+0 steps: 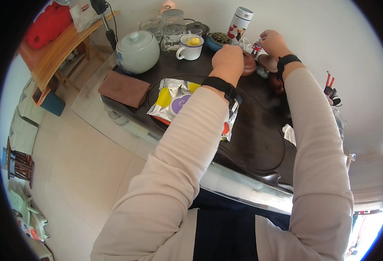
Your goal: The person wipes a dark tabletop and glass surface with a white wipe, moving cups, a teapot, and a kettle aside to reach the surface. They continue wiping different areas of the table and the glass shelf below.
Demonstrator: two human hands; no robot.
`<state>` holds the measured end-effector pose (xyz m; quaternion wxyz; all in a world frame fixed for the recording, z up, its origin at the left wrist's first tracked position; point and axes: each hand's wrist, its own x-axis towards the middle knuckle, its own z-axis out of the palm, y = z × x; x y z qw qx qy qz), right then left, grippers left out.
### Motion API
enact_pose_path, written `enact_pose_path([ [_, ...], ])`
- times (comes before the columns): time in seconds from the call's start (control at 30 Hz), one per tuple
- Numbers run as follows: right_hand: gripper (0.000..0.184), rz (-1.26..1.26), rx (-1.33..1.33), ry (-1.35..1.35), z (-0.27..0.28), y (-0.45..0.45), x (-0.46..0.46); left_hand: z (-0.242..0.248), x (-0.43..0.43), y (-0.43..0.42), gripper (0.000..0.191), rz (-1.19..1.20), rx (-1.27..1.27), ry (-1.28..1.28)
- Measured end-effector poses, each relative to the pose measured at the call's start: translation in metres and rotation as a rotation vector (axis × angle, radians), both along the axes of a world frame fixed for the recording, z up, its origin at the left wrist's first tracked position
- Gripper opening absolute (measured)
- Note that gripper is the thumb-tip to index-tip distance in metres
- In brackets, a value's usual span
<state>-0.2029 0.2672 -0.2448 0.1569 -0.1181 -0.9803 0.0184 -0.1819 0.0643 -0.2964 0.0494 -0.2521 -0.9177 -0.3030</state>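
My left hand (228,62) is curled at the back of the dark tea tray (256,140), beside a reddish-brown clay teapot (249,64). Its fingers are turned away from me, so whatever they touch is hidden. Farther right, my right hand (273,43) is raised near the wall with bent fingers. Just left of its fingertips is a small red and blue figurine (256,49); whether they touch it is unclear. A brown ribbed lid-like piece (267,62) lies below that hand. Behind my left hand are a blue pot with an openwork lid (220,40) and a white patterned flask (241,23).
A silver printed packet (170,101) lies under my left forearm. Left of it are a folded brown cloth (124,88) and a lidded ceramic jar (137,53). A white enamel mug (191,51) holds something yellow, near glass jugs (173,34). A glass table edge (113,130) borders the tray.
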Motion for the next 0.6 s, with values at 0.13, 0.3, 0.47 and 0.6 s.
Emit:
enact_pose_path([
  [0.13, 0.029, -0.054, 0.035, -0.115, 0.001, -0.005, -0.002, 0.003, 0.001, -0.001, 0.035, -0.017, -0.007, -0.027],
  [0.3, 0.027, -0.044, 0.056, -0.195, 0.002, -0.002, -0.004, 0.004, 0.003, -0.003, 0.032, -0.025, -0.010, -0.043],
  [0.47, 0.026, -0.040, 0.074, -0.205, -0.003, 0.010, -0.010, 0.006, 0.005, -0.003, 0.020, 0.033, 0.025, -0.055],
  [0.6, 0.024, -0.088, 0.160, -0.294, -0.009, 0.016, -0.017, 0.009, 0.003, -0.008, 0.020, 0.040, 0.034, -0.128],
])
